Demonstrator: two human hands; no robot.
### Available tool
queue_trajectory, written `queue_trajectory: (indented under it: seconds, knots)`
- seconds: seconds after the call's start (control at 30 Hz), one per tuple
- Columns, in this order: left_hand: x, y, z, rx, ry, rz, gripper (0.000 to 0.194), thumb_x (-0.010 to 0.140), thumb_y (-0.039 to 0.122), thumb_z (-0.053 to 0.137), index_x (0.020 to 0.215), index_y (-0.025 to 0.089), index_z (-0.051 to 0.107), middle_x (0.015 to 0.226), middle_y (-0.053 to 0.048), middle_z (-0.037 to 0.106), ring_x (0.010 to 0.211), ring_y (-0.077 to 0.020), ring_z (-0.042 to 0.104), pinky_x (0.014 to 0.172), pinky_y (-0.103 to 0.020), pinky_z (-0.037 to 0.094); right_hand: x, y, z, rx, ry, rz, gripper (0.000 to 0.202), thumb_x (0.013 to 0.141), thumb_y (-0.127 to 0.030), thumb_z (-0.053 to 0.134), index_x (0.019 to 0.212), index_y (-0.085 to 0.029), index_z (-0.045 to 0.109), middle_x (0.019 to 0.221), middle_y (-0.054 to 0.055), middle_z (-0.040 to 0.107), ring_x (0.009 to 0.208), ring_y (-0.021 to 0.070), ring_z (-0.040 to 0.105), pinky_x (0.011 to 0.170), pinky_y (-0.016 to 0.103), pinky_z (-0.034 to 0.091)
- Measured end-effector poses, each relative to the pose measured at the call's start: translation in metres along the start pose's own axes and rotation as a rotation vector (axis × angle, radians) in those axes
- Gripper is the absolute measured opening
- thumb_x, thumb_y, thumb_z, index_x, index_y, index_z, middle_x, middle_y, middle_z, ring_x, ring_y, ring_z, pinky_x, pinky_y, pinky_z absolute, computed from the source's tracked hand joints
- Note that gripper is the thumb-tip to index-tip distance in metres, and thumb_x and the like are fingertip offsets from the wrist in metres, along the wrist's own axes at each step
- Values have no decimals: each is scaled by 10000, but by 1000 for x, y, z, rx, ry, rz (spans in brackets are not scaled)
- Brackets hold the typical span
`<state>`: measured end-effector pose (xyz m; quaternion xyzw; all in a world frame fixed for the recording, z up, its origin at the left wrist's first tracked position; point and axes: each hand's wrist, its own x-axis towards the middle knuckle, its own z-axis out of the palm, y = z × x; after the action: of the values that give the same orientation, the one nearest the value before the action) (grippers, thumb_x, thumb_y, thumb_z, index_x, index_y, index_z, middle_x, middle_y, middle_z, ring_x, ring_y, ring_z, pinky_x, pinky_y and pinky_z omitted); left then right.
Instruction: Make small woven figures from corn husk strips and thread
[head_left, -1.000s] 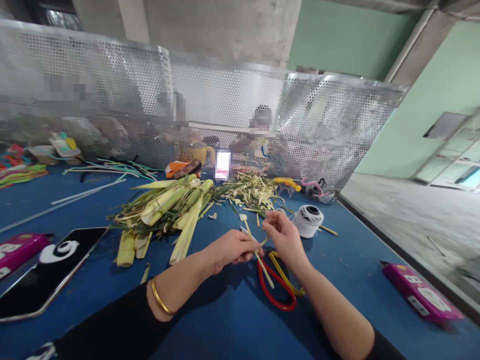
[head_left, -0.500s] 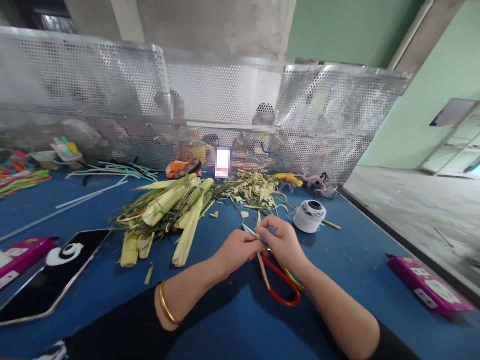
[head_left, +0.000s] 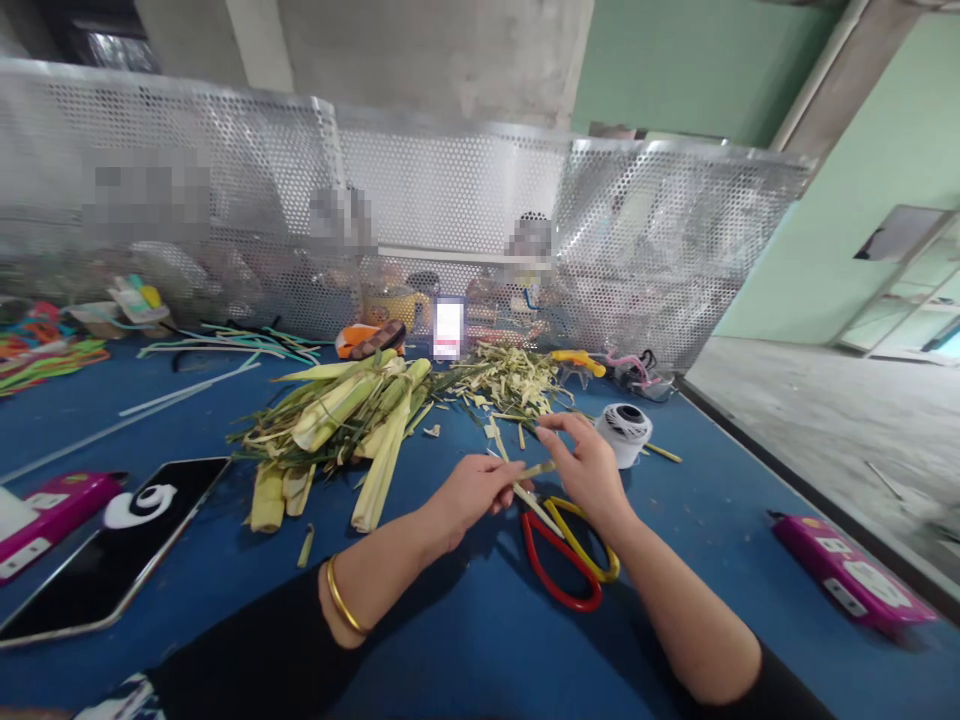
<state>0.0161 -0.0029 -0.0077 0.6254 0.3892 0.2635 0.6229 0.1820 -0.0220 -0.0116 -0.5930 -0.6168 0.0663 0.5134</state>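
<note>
My left hand (head_left: 480,492) is closed, pinching a thin pale-green strip of husk (head_left: 537,469) that points right. My right hand (head_left: 586,465) hovers just past the strip's free end, its thumb and forefinger a little apart with nothing visible in them. Below both hands lie scissors (head_left: 564,590) with one red and one yellow handle loop; their blades are mostly hidden by my left hand. Another narrow pale strip (head_left: 550,519) runs slantwise across the scissors. Left of my hands is a pile of corn husks (head_left: 341,405).
Shredded husk (head_left: 514,375) is heaped ahead. A white thread spool (head_left: 624,437) stands beside my right hand. A phone (head_left: 120,550) and a magenta box (head_left: 56,522) lie left, another magenta box (head_left: 847,570) right. A perforated metal screen (head_left: 457,190) crosses behind, with people beyond.
My right hand has moved slightly up and right, its fingers loosening. The strip in my left hand has swung from upright to pointing right. The scissors' yellow loop is now more visible.
</note>
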Motion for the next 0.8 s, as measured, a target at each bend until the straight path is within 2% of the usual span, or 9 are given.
queue_trajectory:
  seconds: [0.07, 0.13, 0.2, 0.3, 0.4, 0.53, 0.6, 0.7, 0.8]
  knots:
    - [1, 2, -4, -81, 8, -30, 444, 775, 540, 537, 752, 124, 691, 526, 24, 494, 469, -80, 371, 482, -234, 242, 3, 6, 0, 93, 94, 200, 299, 795, -457, 598, 941, -199, 627, 924, 74, 642, 835, 221, 604, 725, 344, 462]
    - [3, 2, -6, -133, 7, -40, 475, 764, 578, 546, 762, 126, 691, 561, 9, 532, 475, -79, 398, 477, -230, 241, 2, 10, 2, 283, 81, 429, 357, 758, -508, 631, 920, -190, 616, 819, 45, 624, 686, 182, 593, 627, 317, 471]
    - [4, 1, -8, -154, 4, -45, 460, 744, 576, 582, 771, 129, 688, 583, 2, 561, 480, -79, 425, 475, -227, 250, 0, 10, 6, 495, -38, 610, 373, 715, -525, 681, 844, -182, 611, 687, 2, 585, 530, 128, 535, 519, 273, 438]
    - [5, -1, -7, -106, 3, -57, 366, 724, 498, 637, 738, 134, 672, 572, 5, 579, 481, -79, 451, 472, -223, 265, -5, 8, 11, 704, -221, 693, 381, 625, -491, 775, 747, -168, 613, 560, -43, 531, 437, 84, 469, 449, 230, 383]
    - [2, -2, -4, -43, -59, -54, 282, 713, 413, 655, 673, 134, 665, 516, 11, 564, 472, -83, 464, 485, -222, 310, -5, 9, 12, 762, -208, 657, 384, 546, -460, 819, 640, -167, 590, 525, -42, 544, 428, 75, 463, 450, 223, 383]
    - [0, -4, 1, -48, -157, -57, 250, 700, 371, 681, 651, 126, 683, 473, 16, 547, 454, -83, 461, 504, -226, 357, 7, 14, 4, 655, 121, 569, 383, 516, -468, 809, 627, -183, 580, 517, -37, 553, 447, 102, 498, 485, 253, 417]
    - [0, -3, 1, -114, -86, -59, 249, 716, 370, 687, 679, 124, 689, 509, 4, 581, 465, -83, 483, 502, -223, 362, 12, 12, -3, 579, 255, 481, 356, 580, -481, 765, 706, -190, 604, 598, -15, 598, 526, 135, 560, 548, 281, 451]
    - [3, 2, -5, -320, 61, -50, 204, 741, 327, 699, 794, 130, 706, 693, -43, 687, 601, -105, 596, 593, -224, 434, 8, -3, -12, 390, 345, 281, 276, 721, -456, 667, 804, -198, 614, 704, 7, 628, 639, 156, 586, 621, 290, 457]
    - [6, 8, -12, -493, 76, 2, 156, 718, 222, 725, 845, 132, 715, 909, -92, 729, 842, -143, 658, 801, -242, 475, -6, -21, -10, 179, 249, 71, 265, 826, -425, 569, 678, -205, 578, 585, -14, 546, 571, 138, 496, 568, 269, 405]
